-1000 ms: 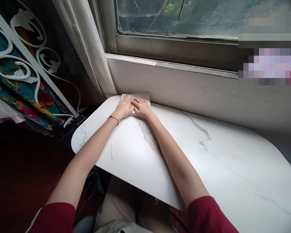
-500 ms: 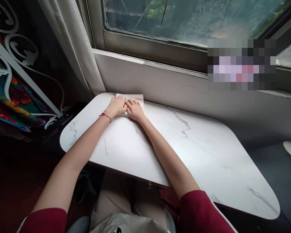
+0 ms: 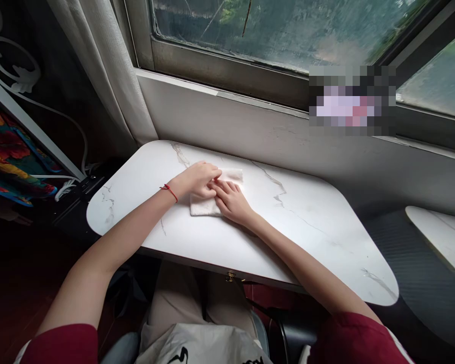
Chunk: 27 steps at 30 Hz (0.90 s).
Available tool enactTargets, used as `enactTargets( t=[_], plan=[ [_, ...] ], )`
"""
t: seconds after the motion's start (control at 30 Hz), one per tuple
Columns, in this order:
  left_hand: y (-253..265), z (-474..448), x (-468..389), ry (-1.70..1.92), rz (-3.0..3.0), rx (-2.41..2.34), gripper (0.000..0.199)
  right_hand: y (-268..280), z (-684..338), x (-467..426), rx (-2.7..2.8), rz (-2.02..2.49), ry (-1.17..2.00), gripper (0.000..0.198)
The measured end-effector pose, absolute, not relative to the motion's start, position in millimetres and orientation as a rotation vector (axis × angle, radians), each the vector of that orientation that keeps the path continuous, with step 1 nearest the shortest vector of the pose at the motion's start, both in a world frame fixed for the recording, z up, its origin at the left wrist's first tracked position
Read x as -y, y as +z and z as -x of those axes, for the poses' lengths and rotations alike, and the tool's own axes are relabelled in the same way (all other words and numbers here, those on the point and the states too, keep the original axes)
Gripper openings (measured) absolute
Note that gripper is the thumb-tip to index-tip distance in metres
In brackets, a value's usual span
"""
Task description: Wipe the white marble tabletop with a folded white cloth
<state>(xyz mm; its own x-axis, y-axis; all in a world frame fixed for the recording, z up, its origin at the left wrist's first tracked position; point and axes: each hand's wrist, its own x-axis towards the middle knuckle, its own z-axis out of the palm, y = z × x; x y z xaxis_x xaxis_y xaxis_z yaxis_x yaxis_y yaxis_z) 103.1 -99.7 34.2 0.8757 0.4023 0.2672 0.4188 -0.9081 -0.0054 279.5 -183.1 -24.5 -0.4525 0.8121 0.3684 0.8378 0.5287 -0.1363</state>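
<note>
A white folded cloth (image 3: 205,206) lies on the white marble-patterned tabletop (image 3: 197,242), left of its middle. My left hand (image 3: 197,179), with a red string bracelet at the wrist, is over the cloth's left part. Its fingers are curled and closed on the cloth near my right fingertips, and part of its grip is hidden. My right hand (image 3: 233,203) rests palm down on the cloth's right side, fingers stretched out and lying flat. The fingertips of both hands meet or nearly meet. Between and under them, the middle of the cloth is covered.
Behind the table stand a low pale wall (image 3: 212,116) and a window (image 3: 269,35). A pale curtain (image 3: 98,65) hangs at the left, beside white scrolled metalwork (image 3: 26,111). Another marble-patterned top (image 3: 443,235) is at the right. A small brass-coloured fitting (image 3: 230,276) sits under the front edge.
Both hands and the cloth have moved from the table's back edge toward me and to the right. My left fingers are more curled now. The view has shifted slightly.
</note>
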Motion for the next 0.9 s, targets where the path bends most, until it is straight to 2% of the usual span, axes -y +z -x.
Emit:
enactTargets(
  t=[0.13,0.3,0.47,0.73,0.9],
  plan=[
    [32.7,-120.9,128.1,-0.343,3.105,0.404,0.016,-23.7,-292.1,243.0,2.348,1.345,-0.042,0.052],
    [23.5,-145.2,174.2,-0.37,3.211,0.056,0.023,-24.6,-311.8,316.7,2.305,1.344,0.012,0.07],
    [14.4,-154.5,220.0,-0.49,3.249,0.123,0.022,-24.1,-331.0,360.1,2.333,1.382,0.036,0.077],
    [2.2,-149.5,238.4,-0.593,3.143,0.494,0.024,-10.8,-340.9,342.2,2.406,1.341,0.151,0.075],
    [0.5,-156.7,206.3,-0.525,3.023,0.695,0.03,-11.1,-355.3,285.2,2.478,1.199,0.099,0.062]
  ],
)
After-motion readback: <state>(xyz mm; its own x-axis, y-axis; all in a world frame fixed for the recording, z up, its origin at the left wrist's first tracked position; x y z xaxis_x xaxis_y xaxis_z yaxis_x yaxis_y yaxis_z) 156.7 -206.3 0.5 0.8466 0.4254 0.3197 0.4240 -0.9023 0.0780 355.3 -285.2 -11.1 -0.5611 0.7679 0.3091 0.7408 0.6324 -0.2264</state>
